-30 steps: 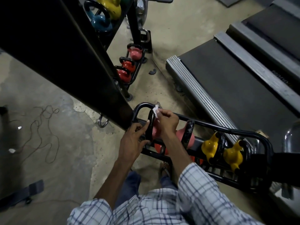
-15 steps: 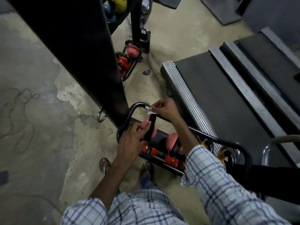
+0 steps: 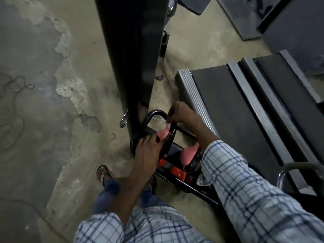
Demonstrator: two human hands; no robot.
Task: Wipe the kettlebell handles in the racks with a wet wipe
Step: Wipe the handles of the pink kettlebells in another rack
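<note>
A low black tube rack (image 3: 154, 114) stands on the floor below me and holds pink kettlebells. The nearest pink kettlebell (image 3: 164, 134) has a black handle (image 3: 171, 137) that stands upright. My left hand (image 3: 149, 151) grips this handle low on its near side. My right hand (image 3: 178, 113) pinches a small white wet wipe (image 3: 167, 122) against the top of the same handle. A second pink kettlebell (image 3: 190, 154) sits further right in the rack, partly hidden by my right sleeve.
A thick black upright post (image 3: 129, 55) rises just left of the rack, with a metal ring (image 3: 124, 121) at its foot. A treadmill deck (image 3: 233, 109) lies close on the right. Cables (image 3: 14, 109) trail on the concrete floor at left. My sandalled foot (image 3: 103, 173) stands beside the rack.
My view has swung down and left, so the upper rack of kettlebells is out of view. My right hand with the wipe stays at the top of the handle; my left hand keeps its grip.
</note>
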